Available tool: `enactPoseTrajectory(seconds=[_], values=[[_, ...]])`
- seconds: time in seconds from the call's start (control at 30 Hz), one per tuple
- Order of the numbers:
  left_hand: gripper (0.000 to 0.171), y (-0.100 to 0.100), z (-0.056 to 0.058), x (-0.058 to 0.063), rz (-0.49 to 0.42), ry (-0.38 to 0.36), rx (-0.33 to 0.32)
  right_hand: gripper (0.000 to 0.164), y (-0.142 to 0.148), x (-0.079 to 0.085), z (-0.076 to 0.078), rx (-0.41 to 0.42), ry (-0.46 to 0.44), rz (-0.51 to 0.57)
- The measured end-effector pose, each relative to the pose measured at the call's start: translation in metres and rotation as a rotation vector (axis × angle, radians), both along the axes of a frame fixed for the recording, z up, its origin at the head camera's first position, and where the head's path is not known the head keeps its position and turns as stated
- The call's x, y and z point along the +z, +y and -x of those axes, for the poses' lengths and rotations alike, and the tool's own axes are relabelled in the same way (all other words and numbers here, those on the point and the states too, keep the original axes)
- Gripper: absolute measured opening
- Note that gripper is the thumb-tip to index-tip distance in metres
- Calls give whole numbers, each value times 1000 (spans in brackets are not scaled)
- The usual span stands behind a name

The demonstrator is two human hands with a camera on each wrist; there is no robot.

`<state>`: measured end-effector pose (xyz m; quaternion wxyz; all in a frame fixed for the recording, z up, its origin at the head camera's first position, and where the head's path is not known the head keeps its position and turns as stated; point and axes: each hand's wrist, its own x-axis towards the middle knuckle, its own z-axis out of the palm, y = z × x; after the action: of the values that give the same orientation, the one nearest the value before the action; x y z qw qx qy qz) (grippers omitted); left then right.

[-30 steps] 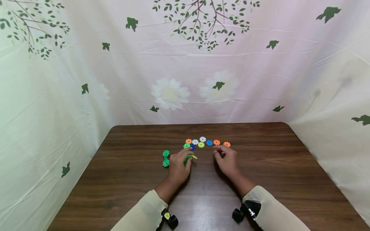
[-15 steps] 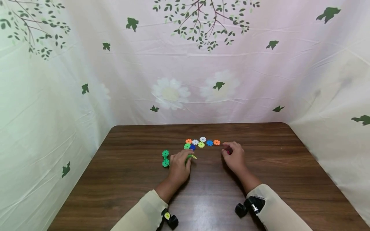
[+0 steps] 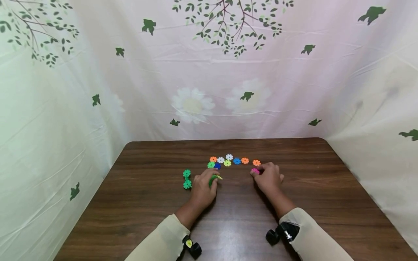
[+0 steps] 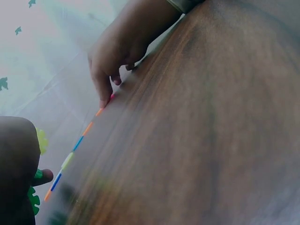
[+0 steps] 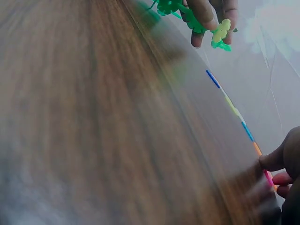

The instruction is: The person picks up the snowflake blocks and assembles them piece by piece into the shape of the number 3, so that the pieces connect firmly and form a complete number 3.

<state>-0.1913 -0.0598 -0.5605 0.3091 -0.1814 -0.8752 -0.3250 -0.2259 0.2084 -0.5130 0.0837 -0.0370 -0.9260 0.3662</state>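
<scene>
My left hand (image 3: 201, 188) grips a chain of joined green flower-shaped discs (image 3: 187, 178) with a yellow-green disc (image 5: 222, 30) at its end. The chain sticks out on both sides of the fingers, above the table; its middle is hidden by the hand. Toward the right, my right hand (image 3: 269, 178) pinches a pink flower-shaped disc (image 3: 255, 170) at its edge, down at the tabletop. Just beyond that disc lies an orange disc (image 3: 256, 162). In the right wrist view the pink disc (image 5: 268, 178) shows between thumb and fingers.
Loose discs form a rough row near the table's far side: an orange disc (image 3: 213, 159), white disc (image 3: 229, 157), blue disc (image 3: 236, 161), yellow-green disc (image 3: 227, 163) and several more. Behind the brown wooden table (image 3: 156, 217) hangs a printed curtain (image 3: 209, 72).
My right hand has moved to the right with the pink disc, now lower and plainly showing beside the rightmost orange disc. The left hand has stayed nearly still with its chain.
</scene>
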Motion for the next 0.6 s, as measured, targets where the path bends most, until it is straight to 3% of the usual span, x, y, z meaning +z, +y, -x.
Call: enactPoseTrajectory(seconds=[0.03,0.1,0.23,0.37,0.6], values=[[24,0,1,-1,5,-1,3,34,0,0,0,4,0,-6],[24,2,-4,9,14,-4,1,32,1,0,1,12,6,-9],[27,3,-7,13,7,-43,-1,29,-1,-1,0,21,26,3],[31,0,-1,1,23,-29,7,25,-4,-2,0,42,48,28],[30,0,0,1,18,-13,-5,18,-11,-5,1,151,148,136]])
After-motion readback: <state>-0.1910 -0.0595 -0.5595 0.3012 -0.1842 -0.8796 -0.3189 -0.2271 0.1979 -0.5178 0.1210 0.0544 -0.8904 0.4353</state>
